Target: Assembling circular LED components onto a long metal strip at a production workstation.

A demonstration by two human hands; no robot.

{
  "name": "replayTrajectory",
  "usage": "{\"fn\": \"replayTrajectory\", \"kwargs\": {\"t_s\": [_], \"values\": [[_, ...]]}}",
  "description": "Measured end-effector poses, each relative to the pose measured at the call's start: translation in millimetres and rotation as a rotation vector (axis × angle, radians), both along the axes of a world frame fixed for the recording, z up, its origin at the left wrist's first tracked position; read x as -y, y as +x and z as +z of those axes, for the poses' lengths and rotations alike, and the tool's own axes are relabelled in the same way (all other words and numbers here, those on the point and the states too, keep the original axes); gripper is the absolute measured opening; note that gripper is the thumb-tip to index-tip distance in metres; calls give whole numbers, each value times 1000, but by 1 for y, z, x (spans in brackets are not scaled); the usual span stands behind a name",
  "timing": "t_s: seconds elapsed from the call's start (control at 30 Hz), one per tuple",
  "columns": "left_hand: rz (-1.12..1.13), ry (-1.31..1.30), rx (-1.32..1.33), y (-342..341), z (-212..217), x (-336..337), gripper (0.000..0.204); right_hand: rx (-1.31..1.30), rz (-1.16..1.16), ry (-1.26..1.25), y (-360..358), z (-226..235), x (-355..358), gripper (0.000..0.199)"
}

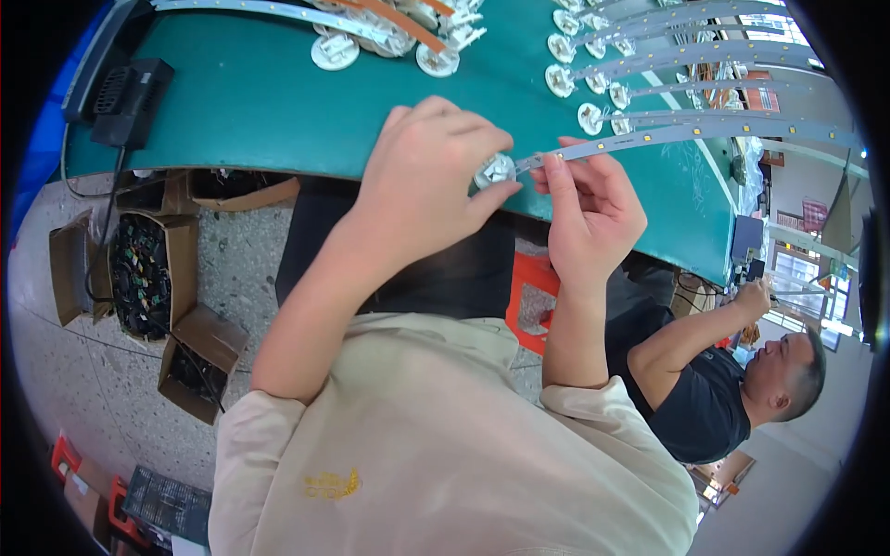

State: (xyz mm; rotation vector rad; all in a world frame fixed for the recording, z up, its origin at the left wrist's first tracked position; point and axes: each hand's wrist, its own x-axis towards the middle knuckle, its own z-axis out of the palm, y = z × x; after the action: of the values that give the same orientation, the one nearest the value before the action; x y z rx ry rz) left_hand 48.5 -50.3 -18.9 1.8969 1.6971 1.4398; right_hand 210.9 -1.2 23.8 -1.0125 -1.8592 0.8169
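Note:
My left hand (428, 176) is closed round a round white plastic end piece (495, 170), its thumb and fingers at the rim. My right hand (593, 196) pinches a long grey LED strip (649, 136) between thumb and finger, close to the end piece. From there the strip runs off to the right, dotted with small yellow LEDs. Short wires seem to join strip and end piece, but the fingers partly cover that spot. Both hands are above the near edge of the green table (269, 102).
More strips with white round ends (560, 80) lie at the far right. A pile of white round parts (336, 51) sits at the back. A black power adapter (132, 102) stands at left. Cardboard boxes (185, 269) are on the floor; a co-worker (705, 389) sits at right.

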Motion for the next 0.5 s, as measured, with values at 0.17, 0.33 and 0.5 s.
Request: {"fn": "replayTrajectory", "kwargs": {"t_s": [0.17,0.33,0.5], "values": [[-115,-24,17,-7,1,1,12,-85,8,20,0,-4,4,13],[-165,-45,-20,-9,0,-1,6,-89,9,-14,1,-6,7,13],[-246,3,62,-18,-3,-9,6,-56,23,44,8,-11,5,13]]}}
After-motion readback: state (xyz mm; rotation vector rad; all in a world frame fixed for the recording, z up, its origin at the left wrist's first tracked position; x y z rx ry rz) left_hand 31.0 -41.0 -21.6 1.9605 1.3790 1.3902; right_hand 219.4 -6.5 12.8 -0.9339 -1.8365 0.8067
